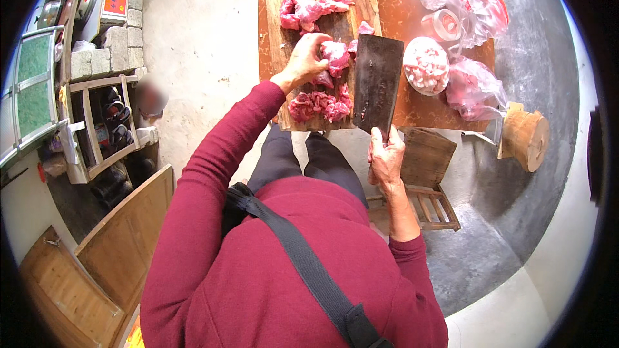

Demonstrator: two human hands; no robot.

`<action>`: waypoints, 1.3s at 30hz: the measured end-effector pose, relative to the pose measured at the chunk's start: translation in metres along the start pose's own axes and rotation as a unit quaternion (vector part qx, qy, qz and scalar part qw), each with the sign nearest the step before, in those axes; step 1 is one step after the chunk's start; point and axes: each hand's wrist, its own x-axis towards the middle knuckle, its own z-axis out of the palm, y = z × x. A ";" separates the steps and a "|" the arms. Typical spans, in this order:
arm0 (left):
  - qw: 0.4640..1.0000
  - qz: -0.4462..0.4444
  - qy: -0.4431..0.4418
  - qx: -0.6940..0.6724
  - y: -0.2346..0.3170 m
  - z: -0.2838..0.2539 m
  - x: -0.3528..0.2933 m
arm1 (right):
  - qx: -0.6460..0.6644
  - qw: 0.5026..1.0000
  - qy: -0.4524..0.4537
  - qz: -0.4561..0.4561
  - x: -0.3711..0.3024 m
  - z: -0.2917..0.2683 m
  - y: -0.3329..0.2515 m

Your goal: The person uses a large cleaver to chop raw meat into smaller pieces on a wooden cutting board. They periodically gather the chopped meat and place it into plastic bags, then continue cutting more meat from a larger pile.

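Raw-meat cutting seemingly underway, upper centre; right grip (387,158) wrapped round cleaver (379,77); left grip (304,58) part-closed, pinching meat chunk (336,58); next cut calls for fingertips clear.

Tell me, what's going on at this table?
A person's left hand holds a piece of raw meat on a wooden board, while the right hand grips a broad cleaver, its blade pointing away from the body. More raw meat lies on the board, and a white bowl of pale chunks stands right of it on the table.
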 end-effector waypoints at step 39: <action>0.741 -0.296 -0.085 -0.596 -0.012 -0.052 -0.016 | 0.016 0.999 -0.035 0.022 0.005 0.013 -0.013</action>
